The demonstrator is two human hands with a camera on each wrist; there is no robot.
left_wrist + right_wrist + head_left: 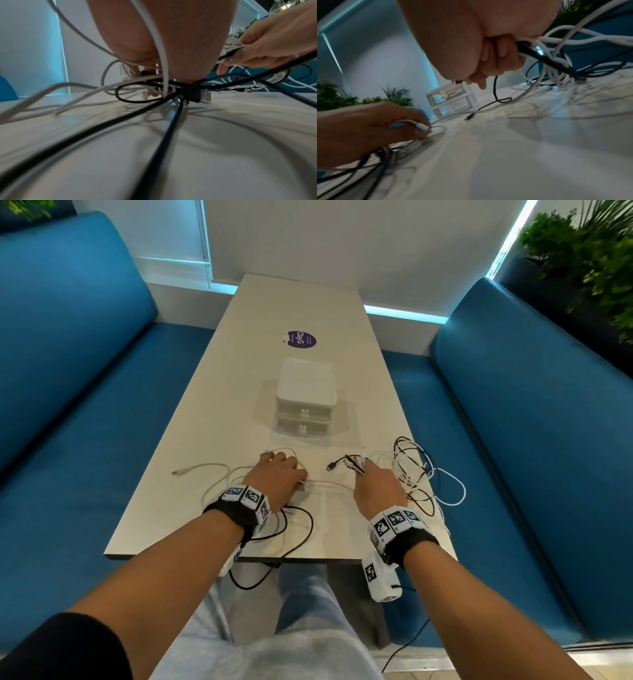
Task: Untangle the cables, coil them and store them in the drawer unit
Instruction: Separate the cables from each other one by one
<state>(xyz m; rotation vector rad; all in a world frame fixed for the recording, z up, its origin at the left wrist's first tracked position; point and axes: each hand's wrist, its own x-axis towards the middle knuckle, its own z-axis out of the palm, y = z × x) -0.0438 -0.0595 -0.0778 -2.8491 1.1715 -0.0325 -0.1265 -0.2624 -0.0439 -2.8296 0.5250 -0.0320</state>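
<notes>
White and black cables (416, 474) are spread in a loose tangle over the near end of a long pale table (239, 364), and some loops are hung over its front edge. Much of the pile is hidden under the two hands, so it cannot be told which cord goes where. The left hand (279, 479) is laid knuckles up on white cords, with its fingers curled down; in the right wrist view a white plug (421, 126) is seen pinched at its fingertips. The right hand (376, 491) is closed around a bunch of white and black cords, and a thin black cord with a small plug (331, 466) is seen sticking out past its fingers. A small white drawer unit (305, 400) made of smooth plastic is stood further back on the table, apart from the cables, with both drawers closed and little bunny-shaped knobs on them. A round purple sticker (301, 339) is stuck behind it. Blue padded benches (531, 419) are set along both sides. The wrist views are blurred.
</notes>
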